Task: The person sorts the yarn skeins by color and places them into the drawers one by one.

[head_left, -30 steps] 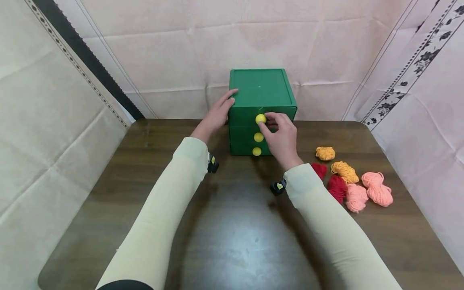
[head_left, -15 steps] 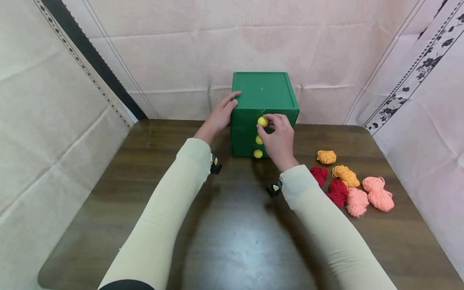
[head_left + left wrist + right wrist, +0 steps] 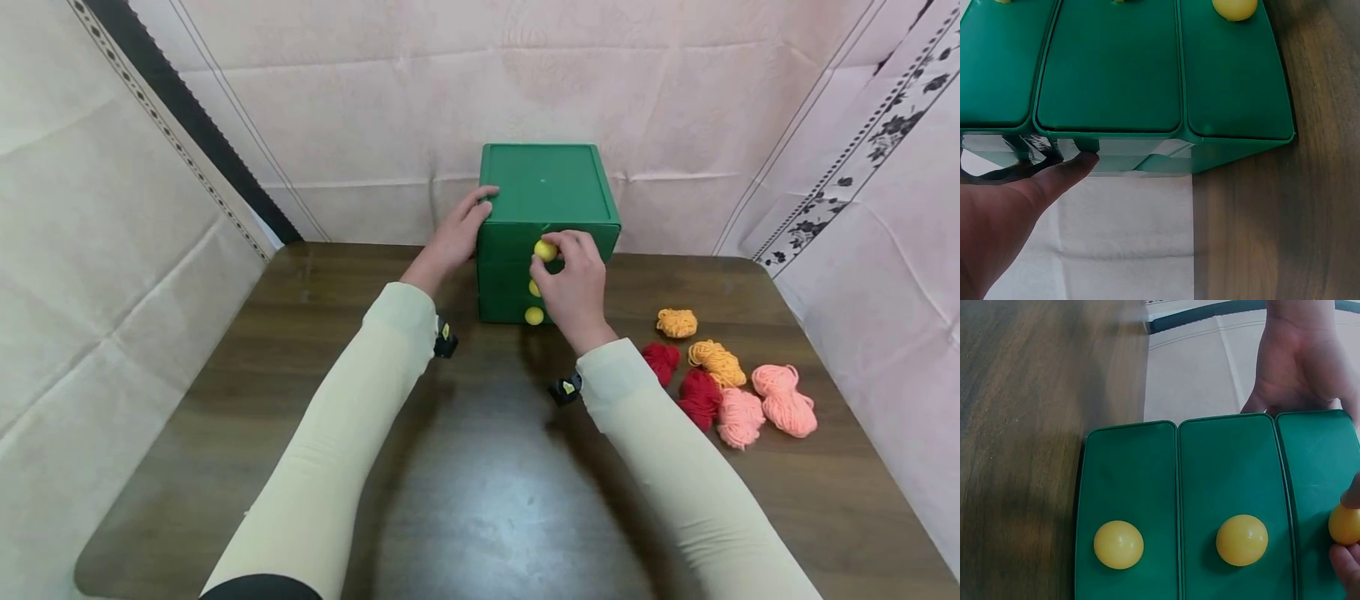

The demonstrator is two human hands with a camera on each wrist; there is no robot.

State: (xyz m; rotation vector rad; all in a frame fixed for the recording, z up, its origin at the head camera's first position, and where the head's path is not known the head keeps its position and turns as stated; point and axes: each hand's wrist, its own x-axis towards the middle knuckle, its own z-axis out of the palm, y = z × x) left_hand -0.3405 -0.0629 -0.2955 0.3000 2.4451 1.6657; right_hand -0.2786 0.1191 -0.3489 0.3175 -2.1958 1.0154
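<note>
A small green cabinet (image 3: 555, 183) with three stacked drawers stands at the back of the table, each drawer front bearing a round yellow knob. My left hand (image 3: 456, 237) rests against the cabinet's left side, fingers reaching up to the top edge; in the left wrist view its thumb (image 3: 1072, 169) lies along that side. With thumb and fingertips, my right hand (image 3: 576, 283) pinches the top drawer knob (image 3: 1344, 524). The middle knob (image 3: 1242, 540) and bottom knob (image 3: 1119, 544) show whole in the right wrist view, while the hand partly covers the middle one in the head view.
To the right on the brown table (image 3: 480, 500) lie several yarn bundles: orange yarn (image 3: 677, 323), red yarn (image 3: 699, 400) and pink yarn (image 3: 784, 400). A pale cloth (image 3: 360, 108) hangs right behind the cabinet.
My right hand has shifted slightly left at the top knob and now partly covers the middle one. The left hand stays against the cabinet; the head view has moved a little.
</note>
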